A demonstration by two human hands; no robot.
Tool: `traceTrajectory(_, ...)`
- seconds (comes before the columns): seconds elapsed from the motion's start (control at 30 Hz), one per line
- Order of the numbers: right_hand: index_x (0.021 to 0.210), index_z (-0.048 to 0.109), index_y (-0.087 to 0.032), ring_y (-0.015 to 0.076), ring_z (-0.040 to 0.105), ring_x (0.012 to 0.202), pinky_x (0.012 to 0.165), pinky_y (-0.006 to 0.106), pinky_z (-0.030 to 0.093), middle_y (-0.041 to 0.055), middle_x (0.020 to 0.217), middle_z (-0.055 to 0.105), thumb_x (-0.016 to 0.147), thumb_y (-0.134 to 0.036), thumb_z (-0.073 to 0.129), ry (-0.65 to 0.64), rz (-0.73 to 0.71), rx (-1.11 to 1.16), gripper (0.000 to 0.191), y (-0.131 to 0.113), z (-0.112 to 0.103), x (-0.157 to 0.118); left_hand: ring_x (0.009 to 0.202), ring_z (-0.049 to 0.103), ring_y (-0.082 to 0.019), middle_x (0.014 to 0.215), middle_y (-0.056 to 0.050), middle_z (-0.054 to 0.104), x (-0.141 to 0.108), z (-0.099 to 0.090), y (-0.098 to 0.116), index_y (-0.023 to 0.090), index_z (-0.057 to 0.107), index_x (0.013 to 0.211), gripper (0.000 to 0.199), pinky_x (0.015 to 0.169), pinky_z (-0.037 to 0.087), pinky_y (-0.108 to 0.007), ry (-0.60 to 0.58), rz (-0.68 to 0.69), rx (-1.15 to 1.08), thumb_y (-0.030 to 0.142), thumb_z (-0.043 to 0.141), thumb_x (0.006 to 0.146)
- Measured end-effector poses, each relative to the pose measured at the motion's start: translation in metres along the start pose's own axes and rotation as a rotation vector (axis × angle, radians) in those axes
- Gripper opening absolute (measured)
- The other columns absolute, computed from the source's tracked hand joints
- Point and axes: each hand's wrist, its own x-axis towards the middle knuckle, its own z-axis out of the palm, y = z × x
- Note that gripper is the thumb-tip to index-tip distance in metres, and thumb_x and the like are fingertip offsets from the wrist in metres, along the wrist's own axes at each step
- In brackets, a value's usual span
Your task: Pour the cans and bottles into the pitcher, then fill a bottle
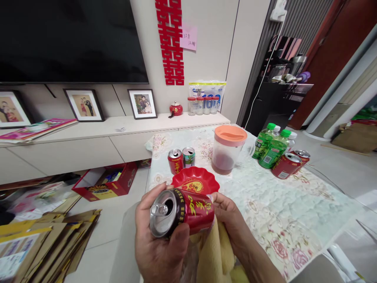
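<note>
An opened red drink can [194, 210] with gold lettering lies tilted on its side in front of me, its silver top turned to the left. My left hand [161, 243] is wrapped round it near the top end, thumb on the near side. At the can's base, my right hand [231, 220] presses a yellow cloth [216, 251] against it, and the cloth hangs down below. Just behind the can sits a red scalloped plate [210, 179] with a gold print, partly hidden by the can. A red can [175, 161] and a green can [189, 157] stand beyond the plate.
The flowered tablecloth [259, 204] covers the table. A pitcher [224, 155] with an orange lid holds some dark liquid. Farther right stand green bottles [272, 153] and two red cans [285, 166]. On the floor at left are flattened cardboard [55, 243] and a red box [108, 182].
</note>
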Motion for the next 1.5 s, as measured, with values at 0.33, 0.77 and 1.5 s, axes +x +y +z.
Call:
traceTrajectory(0.33,0.086,0.076,-0.014,0.0147,0.071,0.074,0.072,0.023,0.055,0.0053,0.085,0.076,0.065,-0.029,0.097,-0.156,0.126,-0.224,0.034,-0.014,-0.012,-0.004,0.094,0.073,-0.024,0.119,-0.009,0.068,0.003,0.003,0.008,0.024,0.066,0.126,0.077,0.078,0.064,-0.033,0.040,-0.064,-0.063,0.058,0.094,0.062)
traceTrajectory(0.77,0.072,0.067,-0.014,0.0080,0.057,0.063,0.065,0.019,0.047,-0.0015,0.071,0.066,0.066,-0.035,0.097,-0.179,0.024,-0.346,0.037,-0.009,-0.004,-0.001,0.103,0.069,-0.027,0.126,-0.012,0.065,-0.004,-0.002,0.002,0.023,0.063,0.129,0.081,0.082,0.061,-0.035,-0.019,-0.003,0.032,0.061,0.093,0.063)
traceTrajectory(1.5,0.136,0.066,-0.033,0.0219,0.062,0.122,0.103,0.032,0.053,0.0064,0.132,0.066,0.104,-0.024,0.058,-0.030,-0.991,-1.018,0.034,-0.030,0.008,-0.048,0.106,0.069,-0.030,0.114,-0.011,0.066,-0.013,0.014,-0.014,0.023,0.064,0.126,0.075,0.091,0.060,-0.044,-0.251,0.024,0.113,0.064,0.089,0.068)
